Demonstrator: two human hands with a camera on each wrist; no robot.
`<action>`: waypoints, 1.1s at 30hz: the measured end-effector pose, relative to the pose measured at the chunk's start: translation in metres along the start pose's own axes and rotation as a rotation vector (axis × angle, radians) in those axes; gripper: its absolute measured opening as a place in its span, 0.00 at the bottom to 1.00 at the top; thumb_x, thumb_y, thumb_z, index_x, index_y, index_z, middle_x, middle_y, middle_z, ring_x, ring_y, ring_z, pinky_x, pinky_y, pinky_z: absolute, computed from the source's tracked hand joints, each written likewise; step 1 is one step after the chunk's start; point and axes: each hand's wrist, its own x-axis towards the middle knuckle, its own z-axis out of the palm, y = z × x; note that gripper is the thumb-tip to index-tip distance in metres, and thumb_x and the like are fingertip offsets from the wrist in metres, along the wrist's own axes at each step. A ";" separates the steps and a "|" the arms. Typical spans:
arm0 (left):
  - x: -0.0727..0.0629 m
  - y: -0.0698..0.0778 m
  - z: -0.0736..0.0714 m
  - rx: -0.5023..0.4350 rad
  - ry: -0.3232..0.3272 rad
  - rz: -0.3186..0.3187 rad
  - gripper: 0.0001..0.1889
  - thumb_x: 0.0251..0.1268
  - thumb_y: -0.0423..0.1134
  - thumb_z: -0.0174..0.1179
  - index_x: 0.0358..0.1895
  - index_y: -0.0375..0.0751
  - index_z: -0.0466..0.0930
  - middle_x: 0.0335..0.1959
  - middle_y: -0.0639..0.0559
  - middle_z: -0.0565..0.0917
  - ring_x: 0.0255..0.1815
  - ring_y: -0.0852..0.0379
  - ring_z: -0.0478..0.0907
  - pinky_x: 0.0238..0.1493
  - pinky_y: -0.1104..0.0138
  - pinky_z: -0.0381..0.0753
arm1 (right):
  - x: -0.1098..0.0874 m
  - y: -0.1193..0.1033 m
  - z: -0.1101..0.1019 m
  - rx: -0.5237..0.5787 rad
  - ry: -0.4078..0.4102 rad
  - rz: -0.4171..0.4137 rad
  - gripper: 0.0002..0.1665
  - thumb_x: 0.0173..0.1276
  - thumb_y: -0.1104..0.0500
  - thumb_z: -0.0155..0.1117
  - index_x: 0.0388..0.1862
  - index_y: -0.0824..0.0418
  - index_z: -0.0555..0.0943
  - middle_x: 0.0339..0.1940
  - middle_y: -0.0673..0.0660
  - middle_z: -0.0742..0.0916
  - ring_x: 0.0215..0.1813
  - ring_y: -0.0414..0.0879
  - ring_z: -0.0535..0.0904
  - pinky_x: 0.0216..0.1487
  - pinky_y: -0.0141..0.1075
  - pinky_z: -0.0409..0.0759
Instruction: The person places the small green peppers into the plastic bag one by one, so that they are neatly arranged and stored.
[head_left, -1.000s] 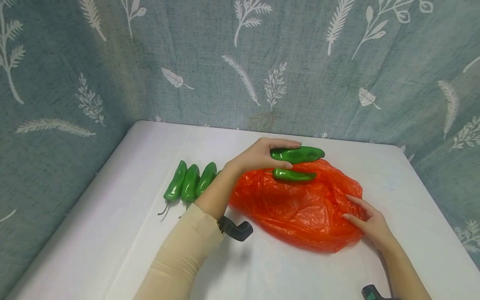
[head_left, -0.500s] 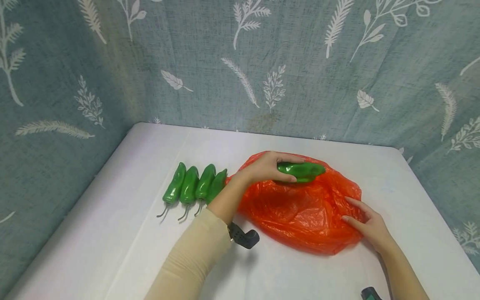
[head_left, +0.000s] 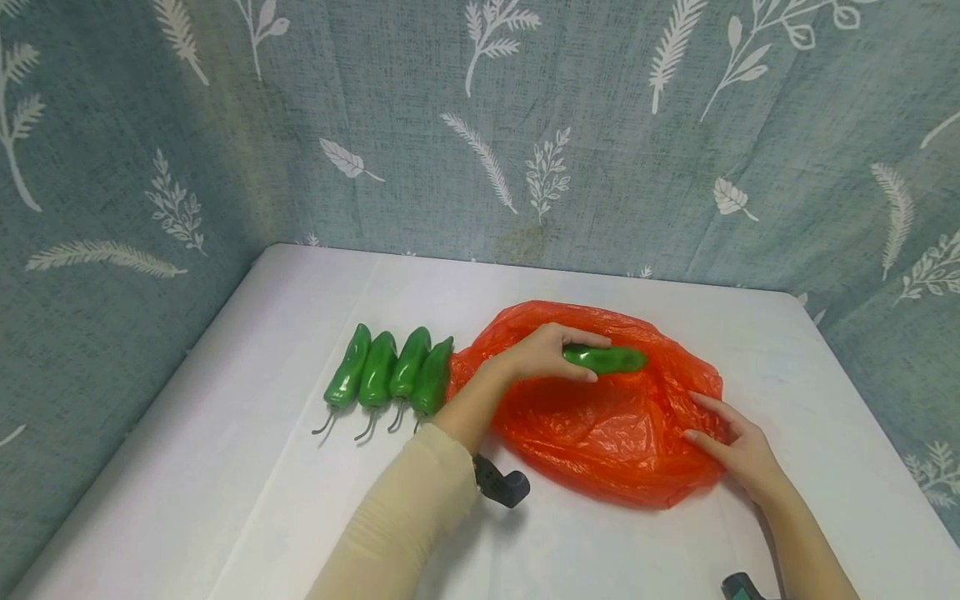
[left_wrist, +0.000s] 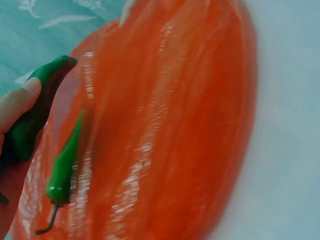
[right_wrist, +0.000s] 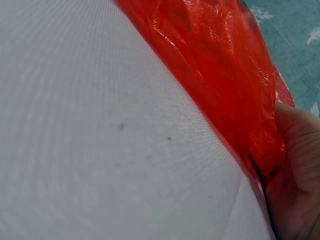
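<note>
My left hand (head_left: 546, 352) grips a green chili pepper (head_left: 613, 361) between thumb and fingers, low over the rear half of a crumpled red plastic bag (head_left: 592, 450). A second green chili pepper (left_wrist: 63, 170), stem downward in the left wrist view, lies against the red plastic beside the held one; in the head view it is hidden. At the bag's right end, my right hand (head_left: 738, 448) holds the edge of the plastic. The right wrist view shows its thumb (right_wrist: 290, 120) over a fold of the bag.
Several green chili peppers (head_left: 378, 371) lie in a row left of the bag, stems toward me. A white-covered table (head_left: 247, 467) carries everything, and a patterned teal cloth (head_left: 420, 100) stands behind it. Dark wrist straps (head_left: 501, 483) show on both arms.
My left hand has come down and slightly toward me with the chili pepper, now covering the second one in the head view. The row at left shows more fully. The right hand has stayed still.
</note>
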 end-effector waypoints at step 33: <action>0.011 -0.032 0.030 0.119 -0.005 -0.078 0.31 0.50 0.41 0.71 0.62 0.55 0.75 0.67 0.67 0.68 0.72 0.59 0.58 0.66 0.68 0.65 | 0.000 0.000 0.001 -0.007 -0.005 -0.001 0.38 0.66 0.47 0.61 0.73 0.51 0.61 0.68 0.63 0.67 0.52 0.23 0.66 0.45 0.30 0.81</action>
